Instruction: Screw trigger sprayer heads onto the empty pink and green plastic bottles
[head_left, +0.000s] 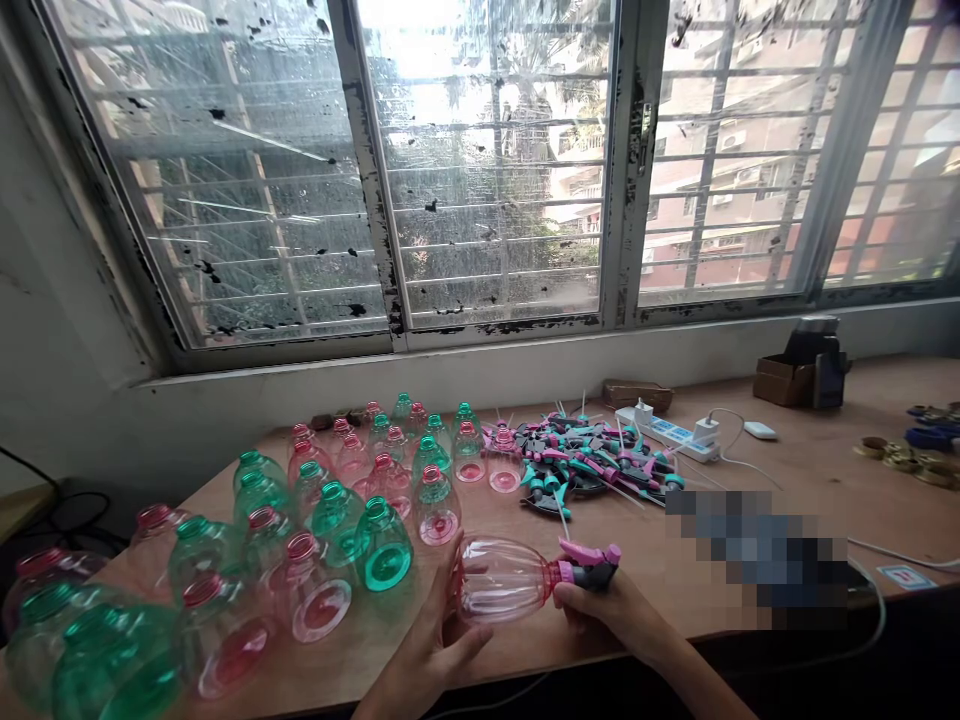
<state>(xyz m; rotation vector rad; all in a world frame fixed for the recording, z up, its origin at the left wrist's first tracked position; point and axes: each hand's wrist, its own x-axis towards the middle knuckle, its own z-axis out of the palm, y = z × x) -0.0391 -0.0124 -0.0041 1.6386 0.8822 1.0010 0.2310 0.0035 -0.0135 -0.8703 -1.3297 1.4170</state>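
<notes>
A clear pink spray bottle (504,582) lies on its side in the air near the table's front edge, its neck pointing right. Around its base end curls my left hand (433,635), thumb below and fingers partly hidden behind it. At the neck, my right hand (611,612) grips a pink and dark grey trigger sprayer head (591,566), which sits on the bottle's mouth. Whether its collar is fully tightened cannot be seen. A green bottle (385,545) and a pink bottle (437,505) stand upright just left of my left hand.
Several open pink and green bottles (300,590) cover the table's left side. Behind my hands lies a pile of trigger sprayer heads (592,455) with thin tubes. A power strip (667,432), a cardboard box (784,380) and brass-coloured parts (904,455) are farther right. Windows (487,180) rise behind.
</notes>
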